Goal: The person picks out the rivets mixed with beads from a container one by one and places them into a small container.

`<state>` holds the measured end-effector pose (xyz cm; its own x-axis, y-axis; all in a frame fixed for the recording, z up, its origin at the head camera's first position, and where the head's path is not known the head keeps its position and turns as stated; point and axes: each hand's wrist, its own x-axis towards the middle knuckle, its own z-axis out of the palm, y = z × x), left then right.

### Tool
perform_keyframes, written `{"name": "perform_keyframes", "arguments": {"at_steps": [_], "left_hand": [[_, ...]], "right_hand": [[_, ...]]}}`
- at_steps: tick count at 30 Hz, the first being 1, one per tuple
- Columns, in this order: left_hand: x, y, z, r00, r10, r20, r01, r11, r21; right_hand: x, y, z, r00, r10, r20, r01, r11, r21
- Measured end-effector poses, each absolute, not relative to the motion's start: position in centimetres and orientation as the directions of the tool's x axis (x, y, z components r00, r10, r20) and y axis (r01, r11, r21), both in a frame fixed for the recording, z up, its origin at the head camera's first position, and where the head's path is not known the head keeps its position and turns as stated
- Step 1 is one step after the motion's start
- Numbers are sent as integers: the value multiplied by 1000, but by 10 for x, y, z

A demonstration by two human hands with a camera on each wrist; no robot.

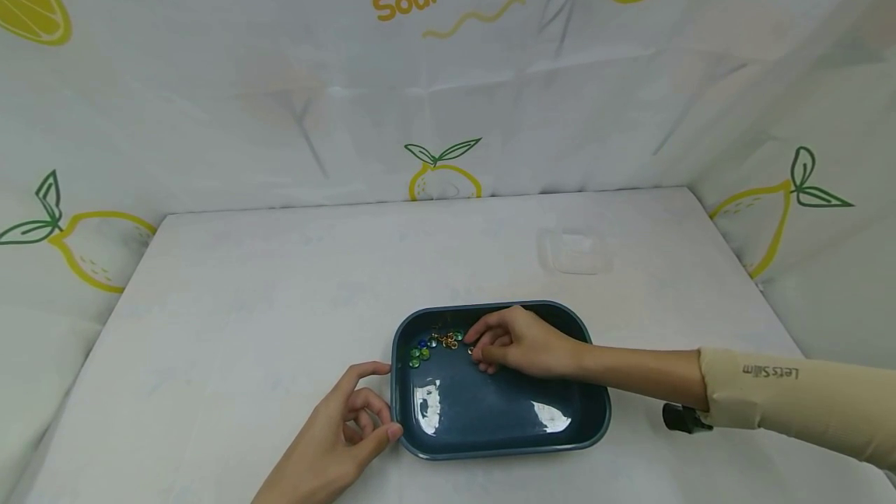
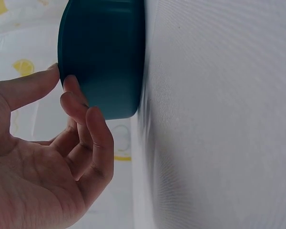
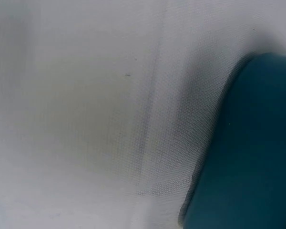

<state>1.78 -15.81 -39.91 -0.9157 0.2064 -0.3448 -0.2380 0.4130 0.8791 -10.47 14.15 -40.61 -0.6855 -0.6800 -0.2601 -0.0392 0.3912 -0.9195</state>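
A dark blue-green tray (image 1: 500, 430) stands on the white table. At its back left lie several green and blue glass beads (image 1: 415, 362) beside a small heap of gold ring-like pieces (image 1: 448, 341). My right hand (image 1: 521, 342) reaches into the tray, fingers bent, with a small gold ring (image 1: 471, 350) between thumb and index fingertips. My left hand (image 1: 350, 418) rests its thumb and fingertips against the tray's left side. In the left wrist view its loosely bent fingers touch the outer wall (image 2: 105, 57). Only the tray's outside (image 3: 252, 152) and cloth show in the right wrist view.
A clear plastic container (image 1: 575, 252) sits farther back on the right of the table (image 1: 245, 317). Lemon-printed white cloth (image 1: 315, 99) hangs behind and at both sides. A black object (image 1: 684, 418) shows beneath my right sleeve.
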Motion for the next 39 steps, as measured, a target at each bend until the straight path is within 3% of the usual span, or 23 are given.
{"name": "perform_keyframes", "arguments": {"at_steps": [19, 39], "left_hand": [[17, -159, -400, -914, 225, -338, -219, 429, 877], [17, -160, -400, -913, 236, -332, -215, 414, 885]], "right_hand": [[-105, 138, -408, -713, -673, -196, -207, 470, -858], [-103, 134, -408, -716, -678, -166, -277, 494, -824]]}}
